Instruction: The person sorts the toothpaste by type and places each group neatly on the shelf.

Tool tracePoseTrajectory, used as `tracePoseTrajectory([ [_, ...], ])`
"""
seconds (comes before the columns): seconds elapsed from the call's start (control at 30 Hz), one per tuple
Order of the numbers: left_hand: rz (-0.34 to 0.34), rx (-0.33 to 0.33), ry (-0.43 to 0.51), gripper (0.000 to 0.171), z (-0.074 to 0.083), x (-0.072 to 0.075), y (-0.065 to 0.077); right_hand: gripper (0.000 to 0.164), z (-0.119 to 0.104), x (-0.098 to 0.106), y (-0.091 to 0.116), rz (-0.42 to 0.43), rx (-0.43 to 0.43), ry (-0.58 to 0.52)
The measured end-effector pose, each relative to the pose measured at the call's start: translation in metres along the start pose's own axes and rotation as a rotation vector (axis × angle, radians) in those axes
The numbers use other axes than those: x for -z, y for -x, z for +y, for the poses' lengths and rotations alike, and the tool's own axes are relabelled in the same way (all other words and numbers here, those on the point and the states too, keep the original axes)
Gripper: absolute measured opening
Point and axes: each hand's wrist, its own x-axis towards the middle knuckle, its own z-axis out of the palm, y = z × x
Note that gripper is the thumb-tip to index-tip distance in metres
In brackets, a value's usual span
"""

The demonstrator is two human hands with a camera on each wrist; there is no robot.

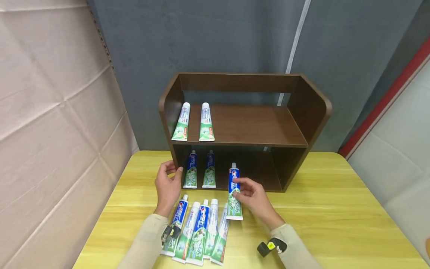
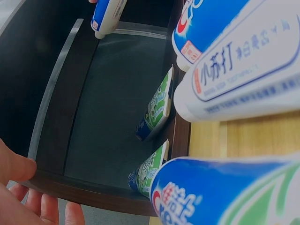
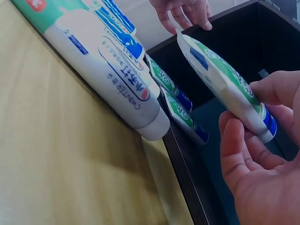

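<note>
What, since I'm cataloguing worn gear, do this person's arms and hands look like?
Long, plain beige fabric sleeves end near the wrists. A small black wrist-worn device with a yellow patch sits on each sleeve. The left hand and right hand are bare, with no gloves or rings showing. No cables are visible.

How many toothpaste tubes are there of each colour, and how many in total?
Blue-and-green tubes: 5 (2 on the lower shelf, 2 on the table, 1 in the right hand)
White-and-green tubes: 5 (2 on the upper shelf, 3 on the table)
Total: 10
</note>
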Motion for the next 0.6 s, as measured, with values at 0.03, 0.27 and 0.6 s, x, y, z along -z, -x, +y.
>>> tracePoseTrajectory([
  [0.03, 0.001, 0.001, 0.0, 0.032, 0.0, 0.0, 0.0, 0.04, 0.0, 0.0, -0.002, 0.0, 0.005, 0.006],
  [0.27, -0.005, -0.003, 0.0, 0.032, 0.001, 0.001, -0.001, 0.04, 0.002, 0.004, -0.02, 0.0, 0.054, 0.051],
  [0.6, 0.0, -0.004, -0.006, 0.031, -0.001, 0.0, -0.001, 0.041, 0.008, 0.005, -0.041, 0.023, 0.075, 0.095],
])
